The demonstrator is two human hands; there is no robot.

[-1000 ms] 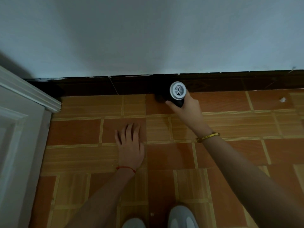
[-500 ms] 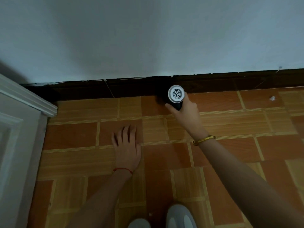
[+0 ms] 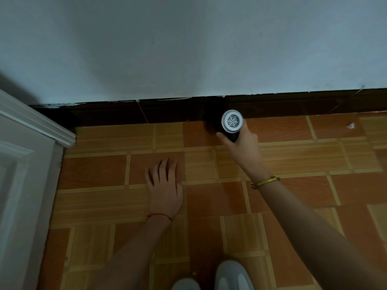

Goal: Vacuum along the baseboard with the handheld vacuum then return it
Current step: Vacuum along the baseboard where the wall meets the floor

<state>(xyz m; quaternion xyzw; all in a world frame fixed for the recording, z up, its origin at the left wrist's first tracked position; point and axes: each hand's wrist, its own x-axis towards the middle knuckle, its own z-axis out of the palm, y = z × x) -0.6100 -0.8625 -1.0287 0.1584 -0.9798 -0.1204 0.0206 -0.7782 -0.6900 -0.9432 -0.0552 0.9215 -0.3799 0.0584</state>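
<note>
Handheld vacuum (image 3: 231,124): plastic, matt black body, white grille cap, smooth
Baseboard (image 3: 171,111): dark brown, slight gloss, chipped paint along top edge
Floor (image 3: 282,197): wood-grain tile look, smooth, low sheen
Wall (image 3: 188,45): matt paint
Door frame (image 3: 37,126): white, moulded, satin

Two hands (image 3: 165,185), one handheld vacuum (image 3: 231,124), two shoes (image 3: 232,275), two bracelets (image 3: 265,182).
</note>
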